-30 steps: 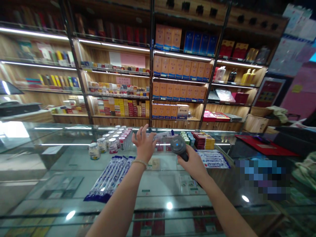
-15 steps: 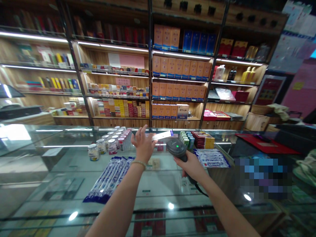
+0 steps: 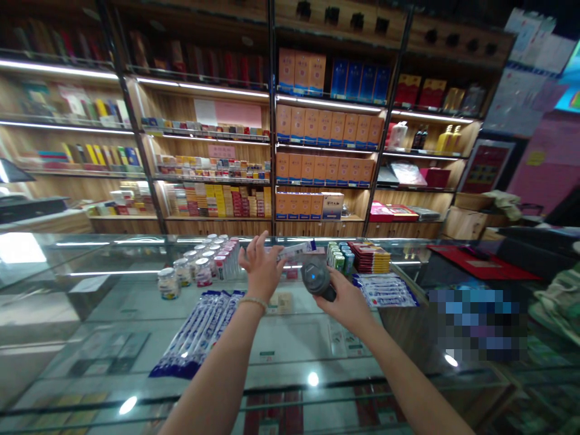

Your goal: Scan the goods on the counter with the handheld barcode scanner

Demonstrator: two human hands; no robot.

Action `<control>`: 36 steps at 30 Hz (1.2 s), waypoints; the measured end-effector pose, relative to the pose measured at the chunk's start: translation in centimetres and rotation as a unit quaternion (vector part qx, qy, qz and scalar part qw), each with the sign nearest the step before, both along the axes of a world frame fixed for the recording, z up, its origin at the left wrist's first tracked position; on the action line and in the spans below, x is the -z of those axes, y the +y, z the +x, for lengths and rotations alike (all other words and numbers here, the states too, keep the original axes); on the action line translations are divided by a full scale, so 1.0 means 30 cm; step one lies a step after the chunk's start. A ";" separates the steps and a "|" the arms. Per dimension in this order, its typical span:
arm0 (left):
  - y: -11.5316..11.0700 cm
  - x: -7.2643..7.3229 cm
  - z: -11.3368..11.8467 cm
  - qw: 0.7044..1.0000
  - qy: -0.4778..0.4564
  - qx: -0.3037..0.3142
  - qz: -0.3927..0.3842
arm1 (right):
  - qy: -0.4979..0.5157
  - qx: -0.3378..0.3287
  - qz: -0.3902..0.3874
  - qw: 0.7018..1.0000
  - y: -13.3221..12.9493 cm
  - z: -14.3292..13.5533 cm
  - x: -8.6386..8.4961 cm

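My left hand [image 3: 261, 266] pinches one end of a slim white and blue packet [image 3: 296, 248] between thumb and finger, the other fingers raised. In my right hand [image 3: 348, 301] is a dark handheld barcode scanner [image 3: 316, 278] with a small blue light on top. Its head is just below and right of the packet. Below my left wrist lies a row of long blue and white packets [image 3: 199, 332], partly covered by my forearm. A second stack of blue and white packets [image 3: 385, 290] rests beyond my right hand.
The glass counter [image 3: 290, 338] spans the foreground. Lidded jars [image 3: 168, 284] stand at left, green and blue tubes [image 3: 336, 257] and red-yellow packs [image 3: 370, 257] at right. A red mat [image 3: 480, 262] lies farther right. Behind are shelves with orange boxes [image 3: 326, 125].
The scanner's head has turned and dropped slightly, and its light has gone from green to blue. The packet has lost its bright glare. My left hand stays nearly in place.
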State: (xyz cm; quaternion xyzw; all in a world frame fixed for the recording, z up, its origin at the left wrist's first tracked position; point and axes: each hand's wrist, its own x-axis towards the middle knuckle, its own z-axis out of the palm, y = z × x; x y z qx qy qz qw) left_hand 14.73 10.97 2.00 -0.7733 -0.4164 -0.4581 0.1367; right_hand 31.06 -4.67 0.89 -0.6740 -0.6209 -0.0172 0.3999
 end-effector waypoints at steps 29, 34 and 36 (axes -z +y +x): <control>-0.005 -0.004 0.004 1.000 0.003 0.012 -0.012 | -0.269 0.165 -0.054 0.947 0.067 0.009 0.106; -0.006 -0.007 0.005 1.000 0.009 0.009 -0.016 | -0.278 0.139 -0.074 0.948 0.079 0.026 0.122; -0.007 -0.007 0.005 1.000 0.016 0.006 -0.017 | -0.272 0.134 -0.086 0.949 0.083 0.029 0.125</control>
